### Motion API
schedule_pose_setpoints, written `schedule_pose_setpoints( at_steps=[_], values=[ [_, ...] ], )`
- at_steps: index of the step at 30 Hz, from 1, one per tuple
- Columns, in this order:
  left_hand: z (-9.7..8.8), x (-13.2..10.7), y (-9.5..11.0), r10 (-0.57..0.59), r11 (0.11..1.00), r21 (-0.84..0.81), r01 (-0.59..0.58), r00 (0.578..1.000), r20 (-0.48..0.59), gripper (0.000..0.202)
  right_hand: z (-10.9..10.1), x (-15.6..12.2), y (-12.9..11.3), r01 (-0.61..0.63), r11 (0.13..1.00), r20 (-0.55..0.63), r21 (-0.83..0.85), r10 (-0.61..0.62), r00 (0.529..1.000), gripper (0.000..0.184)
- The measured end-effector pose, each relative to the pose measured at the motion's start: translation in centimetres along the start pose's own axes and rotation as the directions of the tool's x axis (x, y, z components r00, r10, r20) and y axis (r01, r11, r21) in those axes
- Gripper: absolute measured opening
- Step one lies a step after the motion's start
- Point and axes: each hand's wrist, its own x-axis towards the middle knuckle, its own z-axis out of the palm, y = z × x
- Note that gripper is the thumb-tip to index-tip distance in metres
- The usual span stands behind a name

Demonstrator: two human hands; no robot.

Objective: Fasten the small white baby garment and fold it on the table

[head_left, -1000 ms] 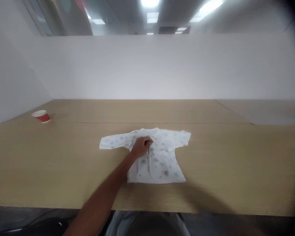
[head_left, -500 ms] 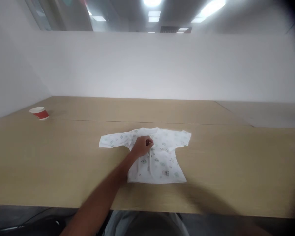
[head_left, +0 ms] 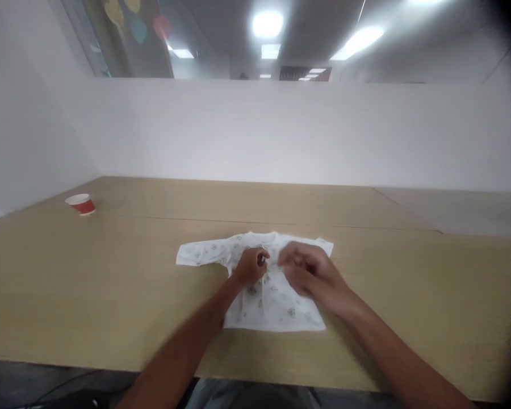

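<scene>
A white baby shirt (head_left: 276,307) with a small green and pink print lies flat on the wooden table, its sleeves spread to both sides. My left hand (head_left: 250,268) is pinched on the shirt's front opening, just below the neckline. My right hand (head_left: 309,271) is blurred by motion and hovers over the shirt's right chest, close to my left hand. Its fingers are curled, and I cannot tell whether they touch the cloth.
A red and white paper cup (head_left: 80,204) lies on its side at the far left of the light wooden table (head_left: 111,284). A seam crosses the tabletop behind the shirt. A white partition wall (head_left: 281,130) stands along the table's back.
My right hand has entered from the lower right and now sits over the shirt. My left hand remains at the shirt's front. The view has tilted up slightly.
</scene>
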Motion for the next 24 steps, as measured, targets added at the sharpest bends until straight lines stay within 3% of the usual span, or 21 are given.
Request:
schedule_pose_setpoints(
  at_steps=[4,6,8,14,20,24],
  values=[
    [-0.1,0.0,-0.2,0.032,0.998,0.05,-0.031,0.999,-0.016,0.013,-1.2,5.0,8.4,-0.018,0.937,-0.245,-0.349,-0.072,0.967,0.025],
    [-0.1,0.1,-0.3,0.06,0.996,0.065,-0.059,0.998,-0.015,0.014,-1.4,5.6,12.2,-0.086,0.851,-0.263,-0.518,-0.063,0.963,0.02],
    [-0.1,0.1,-0.3,0.085,0.994,0.07,-0.084,0.996,-0.009,0.018,-1.4,5.3,14.6,-0.118,0.769,-0.262,-0.629,-0.066,0.963,0.02],
    [-0.3,0.3,-0.1,0.094,0.995,0.045,-0.094,0.996,0.008,0.025,-1.2,4.5,15.3,-0.134,0.75,-0.24,-0.648,-0.033,0.97,0.018],
    [-1.4,0.5,-0.7,0.085,0.996,-0.041,-0.081,0.992,0.097,0.019,-1.8,4.9,15.6,-0.091,0.751,-0.198,-0.655,-0.054,0.979,0.014],
    [-1.9,0.5,-1.0,0.085,0.992,-0.107,-0.071,0.988,0.129,0.028,-1.9,4.9,15.6,-0.069,0.762,-0.173,-0.644,-0.057,0.983,0.012]
  ],
)
